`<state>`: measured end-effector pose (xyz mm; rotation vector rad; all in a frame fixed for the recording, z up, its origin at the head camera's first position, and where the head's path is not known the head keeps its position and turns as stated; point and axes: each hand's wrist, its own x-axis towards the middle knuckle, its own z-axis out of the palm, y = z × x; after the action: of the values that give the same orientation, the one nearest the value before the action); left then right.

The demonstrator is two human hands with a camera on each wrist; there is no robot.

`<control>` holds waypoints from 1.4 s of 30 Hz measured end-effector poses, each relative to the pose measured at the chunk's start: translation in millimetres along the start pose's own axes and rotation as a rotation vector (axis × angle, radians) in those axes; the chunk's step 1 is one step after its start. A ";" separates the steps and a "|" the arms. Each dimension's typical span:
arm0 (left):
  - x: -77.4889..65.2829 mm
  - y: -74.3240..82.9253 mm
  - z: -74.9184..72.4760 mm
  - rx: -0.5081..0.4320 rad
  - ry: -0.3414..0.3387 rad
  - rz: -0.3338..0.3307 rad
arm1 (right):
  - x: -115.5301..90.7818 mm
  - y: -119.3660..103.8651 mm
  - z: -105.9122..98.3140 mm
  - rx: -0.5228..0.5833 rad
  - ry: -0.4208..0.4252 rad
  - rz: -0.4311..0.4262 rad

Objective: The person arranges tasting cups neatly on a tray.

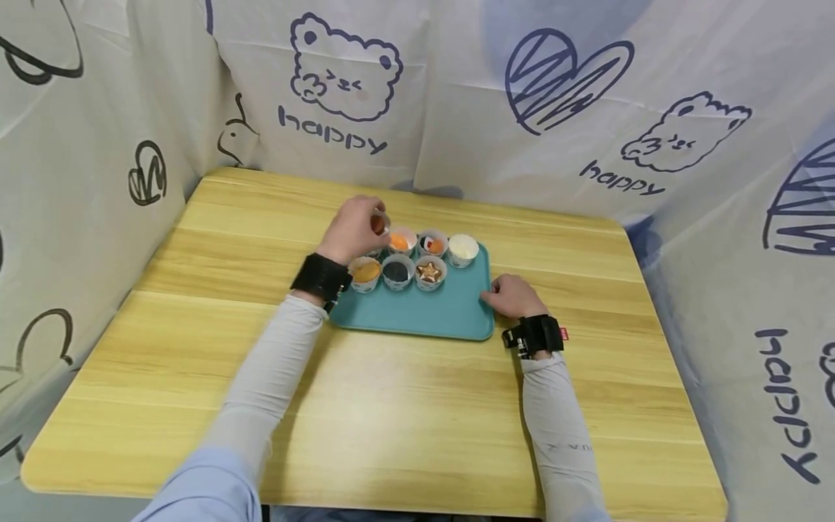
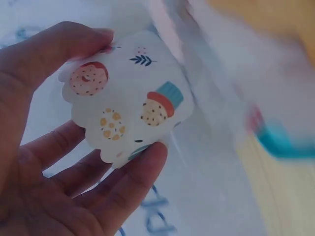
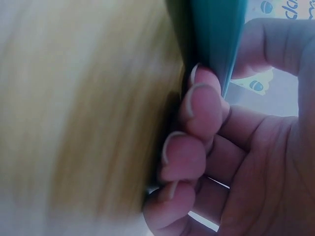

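Observation:
My left hand (image 1: 352, 228) holds a scallop-edged paper baking cup (image 2: 130, 98) between thumb and fingers, over the back left of a teal tray (image 1: 417, 315). Donut and cupcake prints cover the cup, and something reddish brown shows inside it. At the tray's right edge, my right hand (image 1: 515, 296) grips the rim, with the thumb on one face and fingers (image 3: 184, 157) curled at the other. In the front row stand cups with a tan filling (image 1: 366, 271), a dark filling (image 1: 397, 271) and a gold star (image 1: 429, 272).
Behind these stand cups with orange contents (image 1: 400, 241), mixed coloured pieces (image 1: 433, 246) and a white filling (image 1: 462, 248). Another cup is partly hidden by the left hand. The wooden table (image 1: 365, 435) meets printed white cloth (image 1: 457, 87) at the back and sides.

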<state>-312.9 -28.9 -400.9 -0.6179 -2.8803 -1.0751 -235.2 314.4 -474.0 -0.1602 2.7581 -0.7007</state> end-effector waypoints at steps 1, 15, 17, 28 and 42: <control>0.8 7.3 5.1 0.010 -0.010 0.018 | -0.3 0.2 -0.3 -0.001 0.000 0.001; 0.3 80.0 68.6 0.054 -0.123 0.240 | -1.5 1.0 -2.4 0.012 0.006 -0.014; 0.8 84.9 75.4 0.078 -0.131 0.256 | -2.1 -0.7 -2.1 0.019 0.002 -0.015; 6.3 94.8 98.7 0.136 -0.158 0.291 | 0.2 -1.6 -2.0 0.019 -0.009 -0.003; 9.2 93.8 120.4 0.211 -0.167 0.349 | 2.0 2.1 -3.9 0.005 -0.005 -0.003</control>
<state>-271.6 114.9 -432.7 -1.1867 -2.8096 -0.6929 -238.4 317.6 -472.2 -0.1655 2.7522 -0.7069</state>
